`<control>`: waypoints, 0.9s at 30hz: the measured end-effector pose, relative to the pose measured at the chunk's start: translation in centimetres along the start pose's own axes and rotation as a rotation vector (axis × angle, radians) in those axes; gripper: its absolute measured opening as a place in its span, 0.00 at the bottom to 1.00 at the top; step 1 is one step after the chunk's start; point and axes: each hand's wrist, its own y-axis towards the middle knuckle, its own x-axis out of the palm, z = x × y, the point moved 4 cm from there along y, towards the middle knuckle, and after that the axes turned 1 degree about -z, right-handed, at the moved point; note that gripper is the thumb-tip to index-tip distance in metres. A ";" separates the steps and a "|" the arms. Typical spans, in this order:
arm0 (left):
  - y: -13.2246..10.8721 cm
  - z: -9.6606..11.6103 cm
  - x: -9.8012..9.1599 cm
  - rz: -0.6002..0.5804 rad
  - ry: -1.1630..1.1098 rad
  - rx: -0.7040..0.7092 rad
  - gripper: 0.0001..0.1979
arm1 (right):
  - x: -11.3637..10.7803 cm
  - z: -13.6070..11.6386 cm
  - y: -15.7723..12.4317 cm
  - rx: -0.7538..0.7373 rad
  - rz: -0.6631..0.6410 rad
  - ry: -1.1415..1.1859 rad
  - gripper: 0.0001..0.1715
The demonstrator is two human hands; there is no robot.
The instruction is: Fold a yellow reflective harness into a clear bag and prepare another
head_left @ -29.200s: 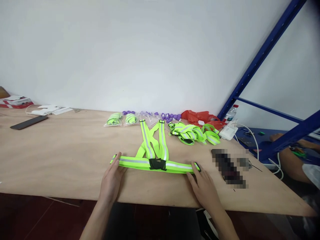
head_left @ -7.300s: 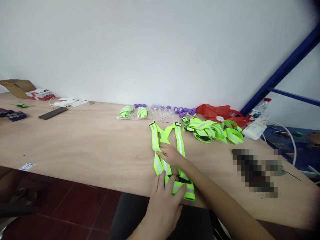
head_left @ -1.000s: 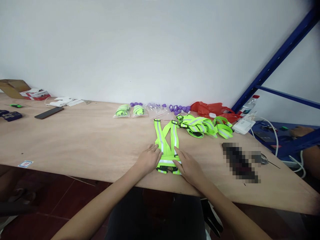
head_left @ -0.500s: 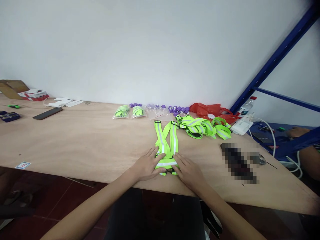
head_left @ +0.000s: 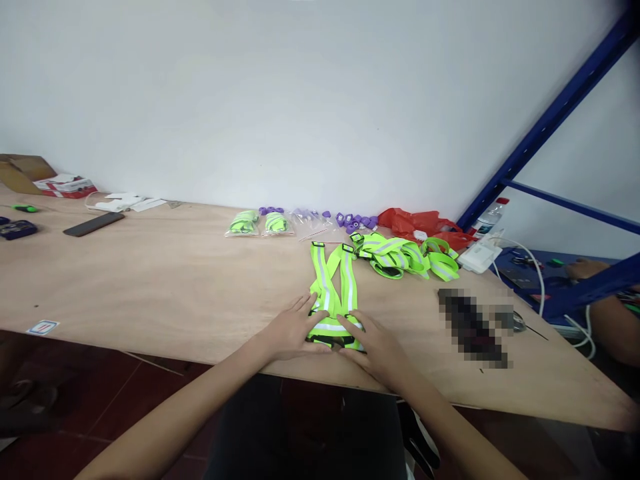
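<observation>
A neon-yellow reflective strap vest (head_left: pixel 327 287) with silver stripes lies on the table before me. Its two long straps point away, each with a black buckle at the far end, and a folded band crosses near the table's front edge. My left hand (head_left: pixel 293 330) rests on the left side of that band, fingers stretched and spread. On the band's right side lies my right hand (head_left: pixel 377 343), its fingers apart and partly over the fabric. Between the hands a dark buckle piece (head_left: pixel 335 342) shows in part. More reflective straps (head_left: pixel 400 253) are heaped beyond to the right.
Two clear bags (head_left: pixel 243 223) of folded straps stand at the back, beside empty plastic bags (head_left: pixel 313 225) and several purple items (head_left: pixel 357 221). A red plastic bag (head_left: pixel 420 221), bottle (head_left: pixel 490 219) and white box (head_left: pixel 480 255) are right. Another person's arm (head_left: pixel 610 327) shows behind the blue frame (head_left: pixel 550 127).
My right hand has shifted slightly, with its fingers now more spread over the band. The band's lower right part has spread out, showing more of the black piece. My left hand has barely moved.
</observation>
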 end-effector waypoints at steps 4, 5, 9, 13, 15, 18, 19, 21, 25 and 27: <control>0.1 0.1 0.3 0.031 -0.001 -0.032 0.36 | -0.1 0.1 -0.1 0.019 0.016 0.031 0.30; 0.1 0.2 0.4 0.032 0.002 -0.039 0.36 | -0.1 0.1 -0.1 0.023 0.017 0.038 0.30; 0.1 0.4 0.4 0.024 0.007 -0.065 0.36 | 0.1 0.2 -0.2 0.037 0.024 0.051 0.29; -0.1 0.6 0.2 0.022 0.000 -0.064 0.36 | -0.3 0.2 -0.5 0.022 0.001 0.074 0.32; -0.1 0.6 0.1 0.017 0.004 -0.052 0.38 | -0.6 0.1 -0.6 0.004 -0.016 0.080 0.32; 0.0 0.5 0.2 0.019 0.018 -0.034 0.40 | -0.9 0.1 -0.6 -0.012 -0.023 0.070 0.29; 0.0 0.5 0.2 0.026 0.026 -0.033 0.40 | -0.9 0.1 -0.5 -0.012 -0.019 0.065 0.27; 0.2 0.3 0.1 0.047 0.041 -0.031 0.38 | -1.0 0.2 -0.3 -0.009 -0.005 0.068 0.24; 0.9 0.6 -0.8 0.058 0.063 0.000 0.33 | -1.4 0.6 0.6 -0.003 0.023 0.173 0.18; 1.5 0.8 -1.5 0.040 0.063 0.004 0.30 | -1.9 0.9 1.2 0.010 0.031 0.265 0.15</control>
